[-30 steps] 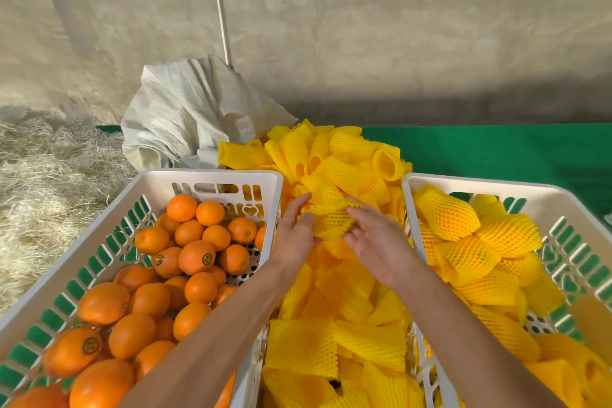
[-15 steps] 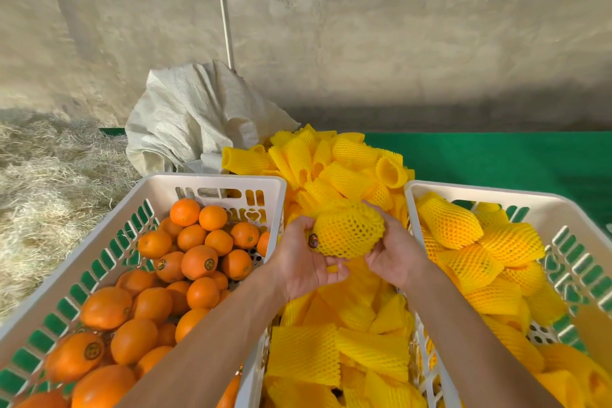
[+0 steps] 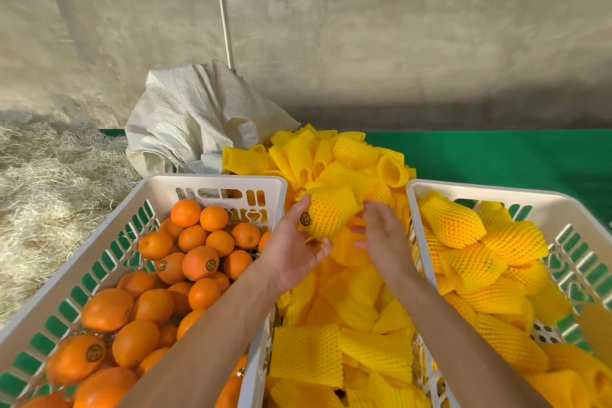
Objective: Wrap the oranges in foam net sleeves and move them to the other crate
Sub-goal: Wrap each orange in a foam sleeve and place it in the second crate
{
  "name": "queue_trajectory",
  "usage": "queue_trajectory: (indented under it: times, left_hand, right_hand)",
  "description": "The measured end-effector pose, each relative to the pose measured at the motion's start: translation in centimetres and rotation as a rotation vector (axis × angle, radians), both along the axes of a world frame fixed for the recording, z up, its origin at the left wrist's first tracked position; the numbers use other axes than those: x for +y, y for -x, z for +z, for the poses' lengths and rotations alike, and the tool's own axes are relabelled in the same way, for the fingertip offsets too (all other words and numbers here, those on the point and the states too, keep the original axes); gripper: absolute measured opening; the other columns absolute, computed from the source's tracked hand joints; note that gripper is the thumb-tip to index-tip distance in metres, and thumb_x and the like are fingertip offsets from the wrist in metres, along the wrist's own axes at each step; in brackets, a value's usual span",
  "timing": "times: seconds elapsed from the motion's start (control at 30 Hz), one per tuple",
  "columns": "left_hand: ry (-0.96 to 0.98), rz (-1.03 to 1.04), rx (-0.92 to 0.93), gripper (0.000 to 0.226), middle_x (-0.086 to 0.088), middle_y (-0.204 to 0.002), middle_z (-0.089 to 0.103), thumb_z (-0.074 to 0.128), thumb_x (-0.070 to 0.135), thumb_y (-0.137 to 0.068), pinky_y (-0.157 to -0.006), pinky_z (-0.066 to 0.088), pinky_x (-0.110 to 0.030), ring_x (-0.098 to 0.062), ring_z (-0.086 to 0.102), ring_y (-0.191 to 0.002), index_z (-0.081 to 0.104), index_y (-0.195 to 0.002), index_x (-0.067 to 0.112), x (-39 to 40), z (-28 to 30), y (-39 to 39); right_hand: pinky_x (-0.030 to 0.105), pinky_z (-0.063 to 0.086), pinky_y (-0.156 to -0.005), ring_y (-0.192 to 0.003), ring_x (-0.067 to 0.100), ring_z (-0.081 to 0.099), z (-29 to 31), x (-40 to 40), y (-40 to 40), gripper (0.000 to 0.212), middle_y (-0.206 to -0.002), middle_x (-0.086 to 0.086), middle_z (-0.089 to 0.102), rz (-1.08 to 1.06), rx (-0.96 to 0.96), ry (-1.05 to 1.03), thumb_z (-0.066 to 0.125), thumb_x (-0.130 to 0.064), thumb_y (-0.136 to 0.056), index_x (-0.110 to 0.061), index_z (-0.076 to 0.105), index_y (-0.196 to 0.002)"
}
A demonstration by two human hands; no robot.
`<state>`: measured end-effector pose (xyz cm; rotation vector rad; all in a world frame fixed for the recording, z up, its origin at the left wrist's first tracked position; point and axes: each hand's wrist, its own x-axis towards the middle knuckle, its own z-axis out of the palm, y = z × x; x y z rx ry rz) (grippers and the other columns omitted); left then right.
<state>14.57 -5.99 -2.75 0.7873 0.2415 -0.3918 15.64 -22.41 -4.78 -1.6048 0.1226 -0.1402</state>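
Oranges are my concern, and one, a sleeved orange (image 3: 326, 215) in yellow foam net with a dark round sticker showing at its bare end, sits between my two hands above the gap between the crates. My left hand (image 3: 293, 248) cups it from the 9 o'clock side, thumb up along the net, fingers loosely curved beneath. My right hand (image 3: 381, 235) is at its 3 o'clock, fingers relaxed and spread, touching or just beside the net; I cannot tell which.

Below the hands lies a loose heap of empty sleeves (image 3: 331, 351), soft diamond-mesh tubes, some flattened, some standing open like short pipes toward 12 o'clock.

At 9 o'clock the left crate (image 3: 212, 180), white slotted plastic with a smooth thick rim, holds bare oranges (image 3: 198, 262), glossy, several stickered. At 3 o'clock the right crate (image 3: 496, 190), same make, holds wrapped oranges (image 3: 470, 265) piled near its rim; its inner rim runs just beside my right wrist.

Beyond, at 11 o'clock, a crumpled woven white sack (image 3: 192, 119); straw (image 3: 49, 182) at 10 o'clock; green matting (image 3: 496, 152) at 1 o'clock; rough concrete wall (image 3: 364, 43) behind.
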Motion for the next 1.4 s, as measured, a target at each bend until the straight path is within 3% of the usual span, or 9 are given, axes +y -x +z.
queue_trajectory:
  times: [0.13, 0.23, 0.53, 0.77, 0.93, 1.1, 1.23, 1.3, 1.4]
  left_hand:
    - [-0.132, 0.055, -0.084, 0.043, -0.006, -0.140, 0.065, 0.064, 0.039, -0.100, -0.070, 0.053, -0.028, -0.023, 0.060, -0.120, 0.062, -0.140, 0.021, -0.4, -0.6, 0.1]
    - [-0.162, 0.074, -0.142, 0.044, -0.004, -0.141, 0.065, 0.061, 0.035, -0.102, -0.093, 0.055, -0.037, -0.023, 0.059, -0.128, 0.057, -0.144, 0.021, -0.2, -0.7, 0.1]
    - [-0.273, 0.128, -0.306, 0.043, -0.005, -0.145, 0.062, 0.049, 0.035, -0.108, -0.108, 0.051, -0.043, -0.020, 0.061, -0.132, 0.054, -0.146, 0.015, -0.7, -0.7, 0.1]
    - [-0.355, 0.056, -0.208, 0.066, -0.004, -0.140, 0.064, 0.076, 0.049, -0.086, -0.095, 0.059, -0.046, -0.026, 0.065, -0.124, 0.059, -0.139, 0.013, -0.9, -0.4, 0.4]
    - [-0.434, 0.074, -0.192, 0.043, -0.003, -0.132, 0.069, 0.065, 0.036, -0.098, -0.093, 0.059, -0.045, -0.028, 0.068, -0.119, 0.064, -0.133, 0.011, -1.1, -0.5, 0.3]
    - [-0.891, -0.016, -0.193, 0.020, -0.003, -0.118, 0.069, 0.059, 0.028, -0.104, -0.094, 0.056, -0.041, -0.022, 0.066, -0.106, 0.069, -0.116, 0.016, -1.2, -1.8, 0.0]
    - [-1.286, -0.372, -0.258, 0.031, 0.009, -0.078, 0.051, 0.053, 0.018, -0.104, -0.057, 0.042, -0.012, -0.005, 0.049, -0.070, 0.050, -0.074, 0.026, -1.4, -2.7, 0.9]
    - [-1.460, -0.588, -0.311, 0.027, -0.003, -0.089, 0.062, 0.049, 0.014, -0.105, -0.076, 0.050, -0.027, -0.021, 0.061, -0.091, 0.053, -0.078, 0.019, -1.5, -3.0, 1.2]
    - [-1.692, -0.770, -0.291, 0.031, -0.020, -0.140, 0.053, 0.049, 0.012, -0.103, -0.111, 0.041, -0.045, -0.039, 0.046, -0.135, 0.054, -0.133, 0.007, -1.1, -3.4, 1.8]
  right_hand:
    - [0.040, 0.062, -0.087, -0.121, 0.011, 0.061, -0.1, 0.7, 0.7, 0.069, -0.141, -0.014, 0.054, 0.218, -0.051, -0.054, 0.059, -0.072, -0.087, -0.039, 0.044, -0.145]
    - [0.045, 0.063, -0.085, -0.114, 0.018, 0.068, -0.9, 1.1, 0.7, 0.098, -0.138, -0.006, 0.059, 0.272, 0.007, -0.001, 0.085, -0.059, -0.071, -0.035, 0.033, -0.151]
    - [0.036, 0.062, -0.068, -0.087, 0.021, 0.077, 0.4, 0.8, 0.4, 0.055, -0.101, -0.002, 0.078, 0.078, -0.024, -0.177, 0.086, -0.036, -0.079, -0.021, 0.066, -0.127]
    - [0.037, 0.060, -0.065, -0.091, 0.034, 0.076, 2.7, -1.5, 0.9, 0.052, -0.129, -0.003, 0.070, -0.217, -0.184, -0.662, 0.041, -0.067, -0.098, -0.033, 0.051, -0.137]
    - [0.032, 0.060, -0.059, -0.084, 0.027, 0.077, 0.7, -0.1, 0.2, 0.031, -0.126, 0.002, 0.067, -0.123, -0.140, -0.306, 0.055, -0.035, -0.104, -0.015, 0.057, -0.128]
    - [0.024, 0.047, -0.070, -0.101, 0.016, 0.061, -3.0, -0.5, -0.3, 0.030, -0.113, -0.006, 0.062, 0.372, 0.205, 0.621, 0.069, -0.033, -0.094, -0.021, 0.058, -0.120]
    - [0.026, 0.044, -0.073, -0.094, 0.016, 0.058, -3.7, 0.0, 1.1, 0.022, -0.092, -0.009, 0.058, 0.756, 0.394, 1.012, 0.075, -0.040, -0.088, -0.025, 0.060, -0.095]
    - [0.032, 0.049, -0.088, -0.109, 0.026, 0.060, -3.2, 0.4, 1.3, 0.038, -0.111, 0.005, 0.064, 0.772, 0.383, 1.148, 0.077, -0.038, -0.086, -0.016, 0.064, -0.114]
    - [0.037, 0.055, -0.085, -0.105, 0.027, 0.069, -2.8, 0.6, 1.4, 0.057, -0.108, 0.005, 0.066, 0.822, 0.458, 1.175, 0.077, -0.030, -0.086, -0.016, 0.055, -0.137]
